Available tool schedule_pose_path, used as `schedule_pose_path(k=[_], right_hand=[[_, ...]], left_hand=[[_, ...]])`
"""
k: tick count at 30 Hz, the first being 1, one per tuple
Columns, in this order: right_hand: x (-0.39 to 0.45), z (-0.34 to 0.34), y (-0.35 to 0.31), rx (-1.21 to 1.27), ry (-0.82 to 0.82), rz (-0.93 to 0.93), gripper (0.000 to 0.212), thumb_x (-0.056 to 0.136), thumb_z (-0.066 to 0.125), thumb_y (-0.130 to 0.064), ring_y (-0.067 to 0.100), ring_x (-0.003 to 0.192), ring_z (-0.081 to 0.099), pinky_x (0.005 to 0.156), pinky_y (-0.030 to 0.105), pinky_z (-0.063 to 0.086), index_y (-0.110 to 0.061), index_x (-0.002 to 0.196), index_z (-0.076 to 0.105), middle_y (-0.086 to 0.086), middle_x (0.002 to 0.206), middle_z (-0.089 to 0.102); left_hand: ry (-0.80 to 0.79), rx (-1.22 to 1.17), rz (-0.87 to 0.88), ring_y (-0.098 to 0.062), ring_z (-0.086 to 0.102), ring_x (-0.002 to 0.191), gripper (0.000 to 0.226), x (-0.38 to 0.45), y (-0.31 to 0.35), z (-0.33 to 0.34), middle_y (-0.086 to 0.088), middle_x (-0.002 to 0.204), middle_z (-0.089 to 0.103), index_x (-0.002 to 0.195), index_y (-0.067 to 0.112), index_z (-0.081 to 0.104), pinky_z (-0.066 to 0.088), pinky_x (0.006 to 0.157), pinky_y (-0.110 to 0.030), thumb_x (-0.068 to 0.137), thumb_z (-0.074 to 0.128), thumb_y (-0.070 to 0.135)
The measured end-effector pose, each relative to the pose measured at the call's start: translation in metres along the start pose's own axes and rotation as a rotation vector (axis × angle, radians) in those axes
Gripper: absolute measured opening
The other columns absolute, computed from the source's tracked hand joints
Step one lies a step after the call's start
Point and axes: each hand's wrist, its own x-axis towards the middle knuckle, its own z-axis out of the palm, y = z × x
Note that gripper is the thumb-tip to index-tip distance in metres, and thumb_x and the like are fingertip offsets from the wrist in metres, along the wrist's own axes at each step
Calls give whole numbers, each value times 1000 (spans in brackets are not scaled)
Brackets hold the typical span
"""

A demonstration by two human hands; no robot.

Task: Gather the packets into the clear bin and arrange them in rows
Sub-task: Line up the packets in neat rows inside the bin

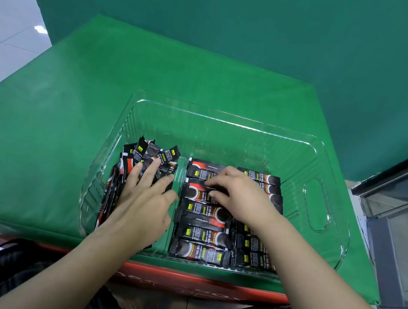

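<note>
A clear plastic bin point(330, 177) stands on a green-covered table point(43, 131). Inside it lie several black coffee packets. A loose, leaning stack of packets point(150, 154) fills the bin's left side. My left hand point(147, 198) rests flat on that stack with its fingers straight. To the right, two neat columns of packets point(202, 232) lie flat in rows. My right hand point(236, 193) hovers over the upper rows and pinches one packet point(197, 192) with curled fingertips. The packets under both hands are partly hidden.
The far half of the bin shows bare floor, with a cut-out handle point(317, 204) in its right wall. A green backdrop point(241, 28) rises behind the table. A red box edge point(179, 282) runs under the table's front. A glass cabinet point(405, 208) stands at right.
</note>
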Motion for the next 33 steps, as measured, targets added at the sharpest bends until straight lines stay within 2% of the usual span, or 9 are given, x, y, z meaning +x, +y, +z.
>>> schedule_pose_path(k=[6, 11, 14, 18, 21, 23, 28, 30, 33], right_hand=[[7, -13, 0, 24, 68, 32, 29, 93, 57, -23, 19, 107, 55, 93, 34, 45, -22, 121, 62, 1, 114, 59], [44, -13, -24, 27, 5, -78, 45, 92, 58, -19, 20, 118, 51, 99, 29, 37, -17, 135, 48, 3, 135, 52], [68, -9, -37, -49, -18, -171, 49, 92, 55, -13, 20, 125, 47, 100, 32, 39, -18, 139, 43, 1, 143, 45], [86, -1, -49, -136, -59, -209, 47, 91, 57, -16, 25, 118, 53, 89, 37, 46, -18, 137, 45, 5, 134, 50], [92, 5, -54, -176, -30, -215, 41, 91, 59, -19, 30, 101, 58, 72, 39, 48, -15, 130, 50, 7, 123, 49], [92, 6, -55, -178, -8, -215, 34, 90, 60, -21, 30, 96, 58, 68, 38, 46, -12, 122, 53, 8, 117, 49], [86, -5, -50, -20, 42, -172, 16, 90, 60, -22, 26, 96, 57, 74, 34, 43, -12, 103, 59, 6, 105, 64], [78, -12, -45, 64, 102, -133, 14, 91, 59, -21, 24, 94, 58, 76, 33, 43, -12, 100, 62, 5, 102, 66], [62, -19, -27, 177, 216, 15, 14, 94, 56, -21, 19, 88, 57, 75, 29, 44, -12, 101, 65, 4, 102, 68]], left_hand=[[0, 9, 6, -27, -8, 147, 43, 0, 1, 1, 2, 157, 23, 133, 30, 50, -20, 107, -47, 91, 43, 28], [8, 7, 9, -29, -8, 147, 43, -1, 1, 0, 2, 157, 23, 133, 29, 50, -20, 106, -46, 91, 43, 29], [33, -6, 13, -30, -6, 147, 43, -1, 2, -2, 1, 157, 24, 132, 29, 51, -19, 107, -46, 90, 44, 29], [35, 45, 18, -32, -1, 147, 42, 0, 0, 1, -1, 155, 29, 129, 27, 55, -15, 109, -47, 88, 47, 28], [-9, 34, 16, -40, 34, 137, 33, -1, -2, 2, -6, 132, 59, 100, 26, 72, 3, 109, -49, 67, 67, 26], [20, 25, 25, -41, 50, 124, 32, 1, -4, 8, -6, 115, 68, 83, 26, 74, 14, 105, -51, 52, 75, 26], [42, 20, 25, -41, 47, 127, 30, 1, -3, 9, -5, 116, 68, 82, 26, 74, 13, 106, -51, 52, 74, 27], [31, 4, 13, -40, 37, 135, 30, 0, -3, 9, -5, 126, 63, 91, 26, 74, 5, 108, -50, 61, 69, 27], [-7, 13, -6, -41, 38, 134, 30, -1, -4, 7, -5, 124, 64, 92, 27, 74, 5, 109, -50, 62, 71, 25]])
